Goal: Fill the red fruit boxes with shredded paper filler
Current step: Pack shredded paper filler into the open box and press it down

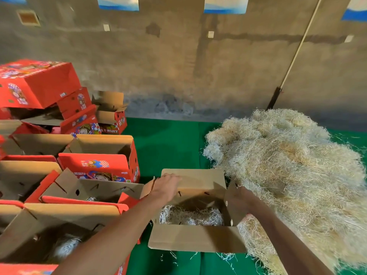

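while the left hand (165, 186) curls its fingers over the far-left flap of the open box (195, 238), right hand (237, 203) holds the right flap; grip unclear. paper nest (191, 216) sits inside, pile (288, 171) right of box. risk: flaps spring shut or box tips, spilling filler.

Green mat (168, 147) free between boxes (99, 155), filler pile (288, 165).

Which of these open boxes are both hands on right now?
The box on the green mat beside the big paper pile. The left hand holds its far flap, the right hand its right flap; the boxes at left go untouched.
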